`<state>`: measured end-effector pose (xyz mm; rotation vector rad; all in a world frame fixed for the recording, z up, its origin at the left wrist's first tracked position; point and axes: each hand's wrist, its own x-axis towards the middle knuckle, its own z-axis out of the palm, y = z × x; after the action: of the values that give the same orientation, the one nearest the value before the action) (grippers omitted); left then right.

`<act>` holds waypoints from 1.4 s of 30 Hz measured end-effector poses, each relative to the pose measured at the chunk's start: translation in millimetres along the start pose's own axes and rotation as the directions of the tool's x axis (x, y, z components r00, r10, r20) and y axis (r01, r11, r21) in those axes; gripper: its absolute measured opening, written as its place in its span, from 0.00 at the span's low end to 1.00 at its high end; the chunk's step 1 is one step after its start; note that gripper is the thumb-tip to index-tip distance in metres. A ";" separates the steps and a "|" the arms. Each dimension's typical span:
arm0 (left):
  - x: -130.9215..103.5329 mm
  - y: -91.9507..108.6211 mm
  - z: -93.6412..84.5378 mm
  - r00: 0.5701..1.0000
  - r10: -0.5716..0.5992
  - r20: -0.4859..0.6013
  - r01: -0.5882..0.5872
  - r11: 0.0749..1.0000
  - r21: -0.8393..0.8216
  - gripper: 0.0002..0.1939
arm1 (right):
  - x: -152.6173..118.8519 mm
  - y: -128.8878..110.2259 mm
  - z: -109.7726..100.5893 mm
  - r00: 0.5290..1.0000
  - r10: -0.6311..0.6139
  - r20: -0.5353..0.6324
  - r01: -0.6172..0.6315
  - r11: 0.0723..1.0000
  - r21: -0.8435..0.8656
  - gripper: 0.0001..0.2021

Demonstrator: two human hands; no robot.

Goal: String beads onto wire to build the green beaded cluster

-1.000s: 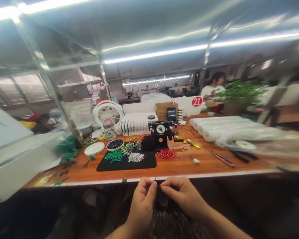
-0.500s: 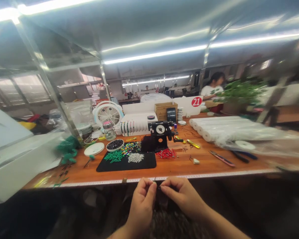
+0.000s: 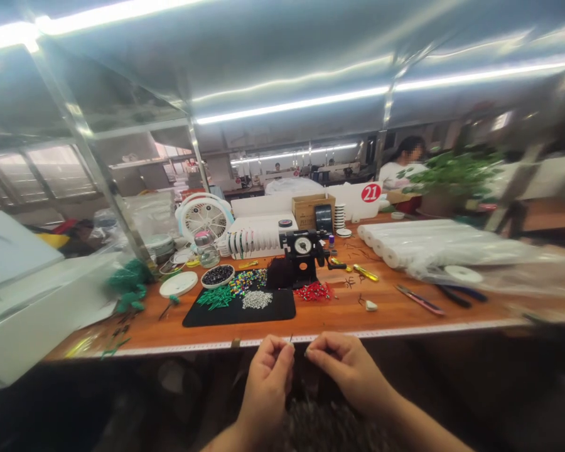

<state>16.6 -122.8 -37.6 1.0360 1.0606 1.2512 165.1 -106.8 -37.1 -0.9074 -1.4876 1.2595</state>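
My left hand (image 3: 269, 376) is in front of the table's front edge, thumb and fingers pinched on a thin dark piece whose tip sticks up. To its right, my right hand (image 3: 346, 364) is also pinched, on something tiny and dark that I cannot make out. A small gap separates the fingertips. Beyond them a black mat (image 3: 230, 319) carries green pieces (image 3: 215, 297), silver beads (image 3: 257, 299) and multicoloured beads (image 3: 245, 281). Red pieces (image 3: 314, 291) lie right of the mat, in front of a black device with a dial (image 3: 303, 245).
A dish of black beads (image 3: 217, 275), a white lid (image 3: 178, 284) and a fan (image 3: 206, 218) stand left. At right lie white rolls (image 3: 419, 242), tweezers (image 3: 419, 299) and dark-handled pliers (image 3: 454, 296). A person (image 3: 405, 164) sits behind a plant (image 3: 456, 176).
My right hand has moved slightly to the right, so the gap between my fingertips is wider. My left hand has barely moved.
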 end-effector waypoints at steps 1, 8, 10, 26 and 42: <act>0.6 1.0 -0.6 1.000 0.013 0.019 -0.013 0.999 0.030 0.16 | 0.5 -1.2 -0.8 1.000 0.001 0.007 -0.001 1.000 0.002 0.15; 0.3 13.0 -5.7 0.955 0.260 0.143 -0.296 0.821 0.488 0.14 | 2.8 -6.5 -6.1 0.998 -0.063 0.002 0.063 0.985 -0.162 0.11; -0.5 14.2 -6.1 0.948 0.277 0.154 -0.317 0.800 0.510 0.14 | 3.2 -6.4 -6.4 0.997 -0.079 0.006 0.079 0.977 -0.197 0.10; -3.8 19.4 -6.1 0.961 -0.132 0.241 0.168 0.976 -0.135 0.19 | 1.9 4.9 -19.6 0.898 -0.385 -0.212 0.244 0.837 -0.490 0.15; -8.0 4.0 -9.0 0.917 -0.145 0.371 0.261 0.923 -0.284 0.12 | -7.2 -0.8 7.7 0.990 -0.027 0.139 -0.036 0.901 0.432 0.11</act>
<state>6.8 -130.4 -35.3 0.8219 0.6433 0.9866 159.6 -115.9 -37.8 -0.5320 -1.2327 1.6051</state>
